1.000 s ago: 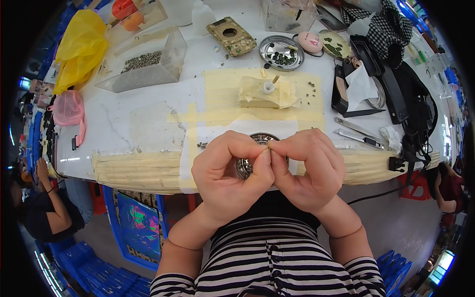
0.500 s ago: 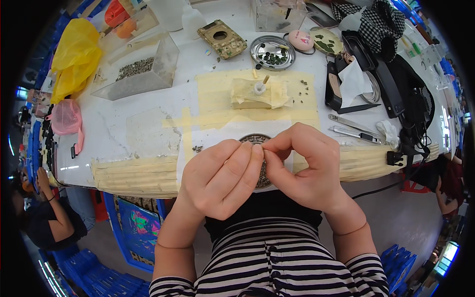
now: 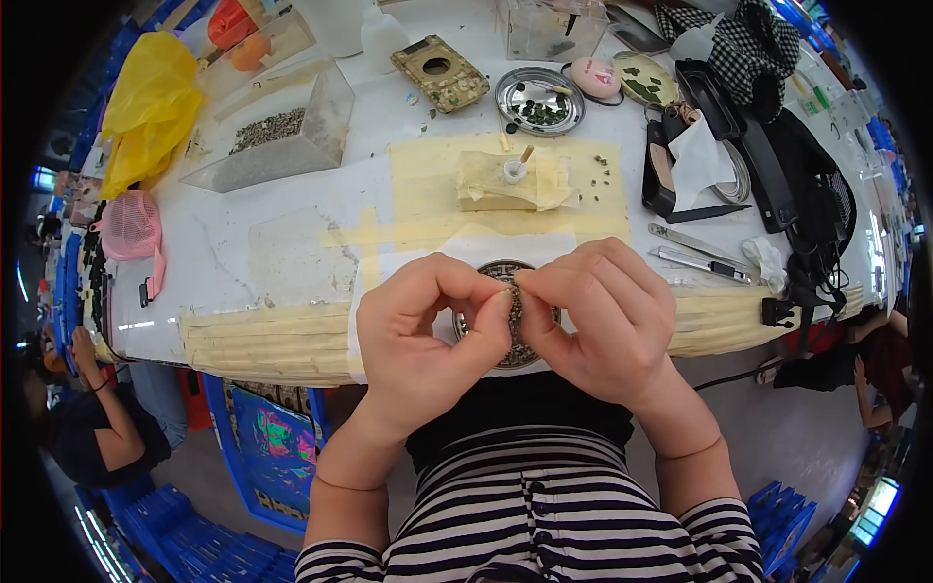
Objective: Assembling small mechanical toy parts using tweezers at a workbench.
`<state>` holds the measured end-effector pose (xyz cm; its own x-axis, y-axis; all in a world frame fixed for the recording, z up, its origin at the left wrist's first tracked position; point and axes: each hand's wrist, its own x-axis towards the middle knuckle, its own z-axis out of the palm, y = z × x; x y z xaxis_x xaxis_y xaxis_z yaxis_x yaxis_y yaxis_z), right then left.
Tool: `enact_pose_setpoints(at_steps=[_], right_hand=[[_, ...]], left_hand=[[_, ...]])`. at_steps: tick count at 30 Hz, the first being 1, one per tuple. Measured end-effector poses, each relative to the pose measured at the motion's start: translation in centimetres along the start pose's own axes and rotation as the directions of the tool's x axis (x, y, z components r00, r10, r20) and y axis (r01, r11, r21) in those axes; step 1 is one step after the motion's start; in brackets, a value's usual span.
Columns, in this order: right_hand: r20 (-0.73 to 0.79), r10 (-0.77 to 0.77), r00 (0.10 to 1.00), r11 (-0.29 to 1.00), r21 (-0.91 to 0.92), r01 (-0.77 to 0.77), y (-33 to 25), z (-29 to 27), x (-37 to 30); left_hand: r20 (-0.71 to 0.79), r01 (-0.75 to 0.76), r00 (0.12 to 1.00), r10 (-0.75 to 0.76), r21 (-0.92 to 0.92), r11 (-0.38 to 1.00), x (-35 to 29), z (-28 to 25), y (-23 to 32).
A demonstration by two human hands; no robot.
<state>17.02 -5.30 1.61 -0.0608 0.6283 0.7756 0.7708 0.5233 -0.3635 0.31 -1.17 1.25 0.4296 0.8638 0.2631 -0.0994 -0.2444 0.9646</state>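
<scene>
My left hand [image 3: 428, 325] and my right hand [image 3: 607, 321] meet above a round metal dish [image 3: 501, 266] at the table's near edge. Thumb and forefinger of each hand are pinched together, fingertips almost touching. Whatever they pinch is tiny and mostly covered by the fingertips. Small grey-brown pieces [image 3: 517, 335] show in the gap below them, in the dish. Beyond the hands, a small white cup [image 3: 513, 172] with a stick [image 3: 527, 154] in it stands on a tape-covered block [image 3: 496, 201].
A camouflage model tank hull [image 3: 440, 76] and a metal plate of dark green parts [image 3: 540, 124] lie farther back. At left stand a clear bin [image 3: 262, 167] of small grey parts and a pink mesh pouch [image 3: 131, 228]. A utility knife [image 3: 705, 262] and tweezers [image 3: 685, 236] lie at right.
My left hand has turned, its outer fingers curling back so the thumb and forefinger pinch shows. My right hand's fingers have come closer together. More of the dish is visible.
</scene>
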Motion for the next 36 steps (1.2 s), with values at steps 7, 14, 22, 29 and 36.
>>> enact_pose_setpoints(at_steps=[7,14,22,29,36], right_hand=[[0.172,0.182,0.968,0.981,-0.093,-0.168,1.8,-3.4,-0.4],[0.306,0.195,0.932,0.966,-0.227,-0.127,2.7,-4.5,-2.2],[0.326,0.301,0.896,0.948,-0.006,-0.317,2.5,-4.7,-2.2],[0.558,-0.335,0.759,-0.752,0.327,-0.573,-10.0,-1.5,-0.4],[0.275,-0.333,0.902,-0.941,-0.041,-0.335,-16.0,-0.6,2.6]], left_hand=[[0.002,0.237,0.968,-0.252,-0.349,0.907,-0.3,-0.7,0.2],[-0.042,0.178,0.979,-0.199,-0.300,0.937,-0.3,-0.7,0.5],[-0.089,0.191,0.974,-0.209,-0.181,0.965,-0.8,-1.3,1.0],[-0.017,0.167,0.982,-0.188,-0.384,0.908,0.8,-0.9,-0.3],[0.065,0.159,0.987,-0.145,-0.425,0.891,-0.6,-1.6,-0.6]])
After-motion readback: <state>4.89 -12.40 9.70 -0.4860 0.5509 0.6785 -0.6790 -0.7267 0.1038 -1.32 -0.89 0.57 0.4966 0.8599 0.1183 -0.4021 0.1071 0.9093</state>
